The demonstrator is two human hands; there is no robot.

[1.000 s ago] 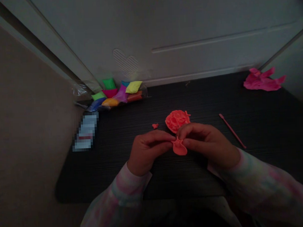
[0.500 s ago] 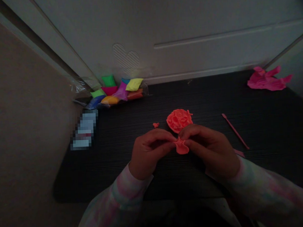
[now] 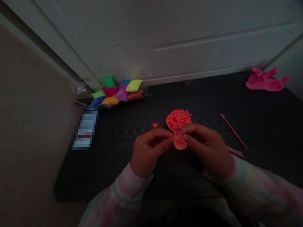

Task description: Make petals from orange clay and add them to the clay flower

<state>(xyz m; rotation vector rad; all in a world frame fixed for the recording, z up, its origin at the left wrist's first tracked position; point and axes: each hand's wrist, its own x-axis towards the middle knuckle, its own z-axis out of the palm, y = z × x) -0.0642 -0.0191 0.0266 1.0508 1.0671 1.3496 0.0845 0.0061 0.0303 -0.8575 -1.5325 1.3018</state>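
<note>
Between both hands is a small coral piece of modelling clay (image 3: 180, 145), with a rounded flap hanging below the fingertips. My left hand (image 3: 150, 152) pinches its left side between thumb and fingers. On the right side, my right hand (image 3: 209, 148) pinches it the same way. Just beyond the fingertips lies a round coral clay shape (image 3: 178, 119) with raised, curled strips on top; its near edge is partly hidden by my right hand. A tiny coral clay scrap (image 3: 155, 125) rests to the left of it.
A pink modelling tool (image 3: 234, 132) and another flat pink tool (image 3: 235, 151) lie right of my right hand. Several colourful clay packets (image 3: 111, 91) sit in a clear bag at the back left. A crumpled pink item (image 3: 266, 81) is at the far right of the dark table (image 3: 99, 175).
Both hands have shifted slightly left and the right hand has drawn inward. The clay piece's flap now looks rounder, and more of the flat pink tool shows.
</note>
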